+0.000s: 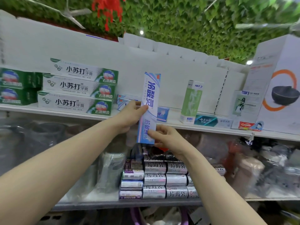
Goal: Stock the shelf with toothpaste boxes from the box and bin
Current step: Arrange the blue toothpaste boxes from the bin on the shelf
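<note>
Facing the shelf (61,112), note the green-white stack (78,90) at left. Your toothpaste box (151,95) is upright in the air before the shelf edge, left hand (129,114) curled round its middle, right hand (165,138) pinching its lower end. Judgement: tip it level, label outward, and release the lower pinch last.

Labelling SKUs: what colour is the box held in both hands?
The toothpaste box is light blue and white with pink streaks; head view shows it.

Your blue-and-white toothpaste box (150,101) is smooth, glossy printed card. The shelf (173,121) looks smooth, white and matt; below the shelf, rubbish-bag rolls (165,177) are shiny silvery plastic.
</note>
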{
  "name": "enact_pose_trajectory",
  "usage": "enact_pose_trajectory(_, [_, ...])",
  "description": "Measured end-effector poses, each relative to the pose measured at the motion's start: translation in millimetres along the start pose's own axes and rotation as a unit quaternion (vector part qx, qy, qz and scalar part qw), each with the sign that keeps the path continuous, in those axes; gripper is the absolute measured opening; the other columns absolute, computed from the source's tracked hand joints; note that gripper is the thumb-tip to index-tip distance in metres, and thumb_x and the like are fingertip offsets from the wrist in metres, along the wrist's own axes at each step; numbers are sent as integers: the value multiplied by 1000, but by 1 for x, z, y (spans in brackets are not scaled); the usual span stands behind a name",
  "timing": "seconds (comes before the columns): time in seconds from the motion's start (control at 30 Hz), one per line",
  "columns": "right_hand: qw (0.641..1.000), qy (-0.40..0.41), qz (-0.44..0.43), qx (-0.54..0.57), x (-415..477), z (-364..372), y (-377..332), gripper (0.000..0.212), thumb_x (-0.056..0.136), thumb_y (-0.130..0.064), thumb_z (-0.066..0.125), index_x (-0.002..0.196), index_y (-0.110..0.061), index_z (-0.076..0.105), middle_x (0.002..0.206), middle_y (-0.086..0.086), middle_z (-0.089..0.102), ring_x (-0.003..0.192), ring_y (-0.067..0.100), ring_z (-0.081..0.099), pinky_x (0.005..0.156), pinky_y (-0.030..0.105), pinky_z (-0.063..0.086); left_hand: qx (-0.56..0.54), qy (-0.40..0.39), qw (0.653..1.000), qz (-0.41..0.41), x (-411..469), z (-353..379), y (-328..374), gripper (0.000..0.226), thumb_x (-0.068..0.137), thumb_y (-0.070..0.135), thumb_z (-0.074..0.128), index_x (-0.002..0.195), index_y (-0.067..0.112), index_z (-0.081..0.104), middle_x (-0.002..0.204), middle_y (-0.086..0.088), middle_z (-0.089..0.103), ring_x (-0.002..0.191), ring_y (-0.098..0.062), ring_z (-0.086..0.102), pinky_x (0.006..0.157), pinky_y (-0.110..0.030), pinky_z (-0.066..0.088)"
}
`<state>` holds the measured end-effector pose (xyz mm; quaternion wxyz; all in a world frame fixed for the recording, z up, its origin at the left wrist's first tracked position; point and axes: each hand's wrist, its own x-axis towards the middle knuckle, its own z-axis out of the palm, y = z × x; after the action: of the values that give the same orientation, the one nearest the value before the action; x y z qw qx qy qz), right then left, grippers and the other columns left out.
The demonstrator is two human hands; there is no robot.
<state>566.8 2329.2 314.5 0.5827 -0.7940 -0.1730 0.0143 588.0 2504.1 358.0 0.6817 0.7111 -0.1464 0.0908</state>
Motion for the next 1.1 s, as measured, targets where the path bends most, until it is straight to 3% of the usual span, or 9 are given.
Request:
enact_pose_trajectory(0.1, [1000, 13, 11, 9, 3, -11, -1, 24, 93, -23, 66, 111, -7, 64, 98, 3, 72, 82, 11, 69, 74, 27, 57, -37, 14, 999, -3, 5, -1, -1, 46, 97, 11, 55, 138, 4, 35, 121, -18, 61, 100, -24, 65, 84, -35, 55])
enact_pose_trajectory(0.2, [997, 69, 5, -28, 6, -32, -10, 29, 92, -33, 65, 110, -11, 62, 99, 5, 70, 77, 12, 64, 66, 26, 53, -32, 19, 999, 35, 3, -5, -3, 27, 92, -3, 55, 113, 13, 51, 115, -17, 63, 100, -25, 60, 95, -42, 49])
enact_pose_trajectory(0.27, [987, 88, -7, -138, 8, -47, -20, 37, 88, -45, 63, 112, -16, 62, 104, 8, 69, 82, 17, 63, 70, 32, 51, 41, 30, 997, 61, 1, -9, -7, 36, 85, 5, 63, 117, 18, 53, 115, -9, 61, 108, -20, 56, 100, -43, 45])
enact_pose_trajectory(0.33, [958, 101, -30, -265, 8, -59, -32, 29, 95, -40, 57, 113, -17, 61, 102, 4, 66, 82, 16, 60, 67, 30, 47, 152, 60, 984, 64, 1, -15, -12, 51, 87, 14, 63, 134, 18, 45, 124, -3, 56, 118, -18, 53, 101, -40, 45])
enact_pose_trajectory(0.47, [907, 77, -83, -406, 27, -68, -44, 27, 95, -35, 58, 109, -12, 65, 105, 11, 65, 92, 27, 62, 83, 40, 50, 310, 100, 943, 63, 5, -23, -21, 71, 89, 21, 61, 150, 11, 25, 146, -11, 38, 124, -25, 52, 105, -43, 42])
enact_pose_trajectory(0.6, [907, 68, -105, -403, 52, -64, -42, 21, 90, -44, 62, 105, -29, 67, 101, 8, 64, 87, 24, 62, 72, 32, 46, 460, 80, 874, 135, 2, -27, -26, 53, 91, 15, 58, 142, 12, 45, 144, -11, 39, 129, -28, 44, 110, -36, 33])
enact_pose_trajectory(0.73, [889, 120, -107, -429, 69, -53, -35, 39, 89, -42, 67, 126, -31, 65, 114, 8, 53, 107, 28, 52, 96, 37, 42, 541, 48, 826, 150, 4, -30, -32, 48, 93, 16, 56, 140, 14, 48, 147, -6, 39, 132, -27, 41, 108, -37, 34])
enact_pose_trajectory(0.9, [862, 223, -156, -428, 79, -40, -22, 30, 88, -31, 70, 118, -27, 70, 121, 8, 47, 114, 28, 42, 94, 24, 29, 571, 34, 809, 132, 10, -33, -38, 47, 97, 20, 51, 143, 18, 44, 152, -7, 34, 138, -27, 35, 112, -42, 31])
enact_pose_trajectory(1.1, [798, 340, -140, -476, 82, -25, -9, 37, 88, -25, 68, 123, -21, 55, 119, 9, 42, 106, 30, 43, 83, 38, 43, 574, 45, 805, 145, 21, -41, -45, 43, 97, 21, 50, 140, 18, 49, 145, -5, 42, 131, -26, 41, 108, -39, 35])
